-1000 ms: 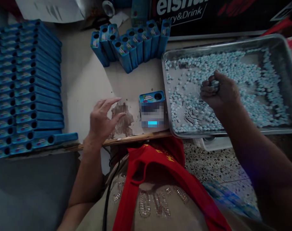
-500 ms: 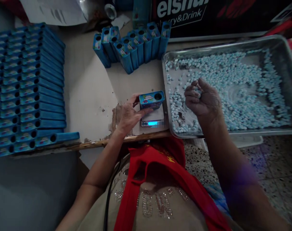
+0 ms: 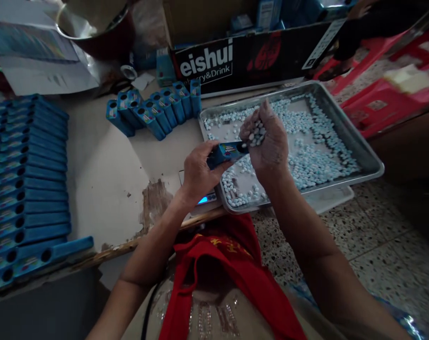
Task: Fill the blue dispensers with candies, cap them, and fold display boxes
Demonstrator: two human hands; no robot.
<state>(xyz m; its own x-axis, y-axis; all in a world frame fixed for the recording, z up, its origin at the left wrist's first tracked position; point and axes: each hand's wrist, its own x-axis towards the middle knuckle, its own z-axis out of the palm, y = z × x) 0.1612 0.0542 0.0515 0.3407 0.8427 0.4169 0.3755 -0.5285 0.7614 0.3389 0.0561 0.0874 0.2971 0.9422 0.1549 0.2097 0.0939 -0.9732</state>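
Two hands are meeting above the left part of the metal tray. Your left hand is grasping the blue box between thumb and fingers, and it is holding it tilted, with the open hole toward the right. Your right hand is cupping a handful of candies, the fingers curling around them, just beside this hole.

Loose candies are lying over the tray floor. At the left, a block of blue boxes is filling that side of the table. On the far side, a group of blue boxes is standing near the tray's left corner, and behind them a black carton is closing off the far side. A dark red pot is sitting at the far left, and red plastic is showing at the far right.

Your left hand and wrist are covering much of the scale; its display is glowing, but you are not able to read it. Your right hand and forearm are hiding part of the tray. The left picture edge is cutting off the block. The fingers are partly hiding the hole, so how full the box is, one cannot tell.
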